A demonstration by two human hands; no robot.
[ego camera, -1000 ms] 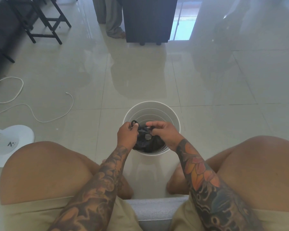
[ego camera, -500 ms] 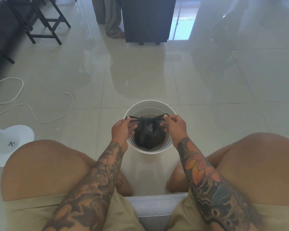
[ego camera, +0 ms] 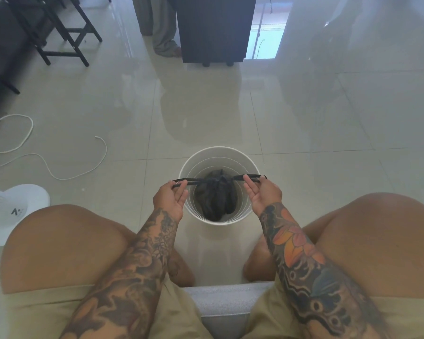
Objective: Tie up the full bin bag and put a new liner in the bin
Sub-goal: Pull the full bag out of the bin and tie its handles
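Observation:
A round white bin [ego camera: 207, 152] stands on the tiled floor between my knees. Inside it sits a black bin bag [ego camera: 217, 196], gathered at the top into a knot. Two thin black handles stretch out sideways from the knot over the rim. My left hand [ego camera: 170, 198] pinches the left handle at the bin's left edge. My right hand [ego camera: 262, 194] pinches the right handle at the right edge. Both handles look taut. No new liner is in view.
A white fan base [ego camera: 12, 211] stands on the floor at the left, with a loose white cable [ego camera: 59, 177] curling beside it. Black stool legs [ego camera: 66, 35] are at the far left, a dark cabinet [ego camera: 213, 28] straight ahead. I sit on a grey cushion [ego camera: 225, 304].
My hands were close together over the bag's top. They have moved apart to the bin's sides, drawing the two handles out straight and tight.

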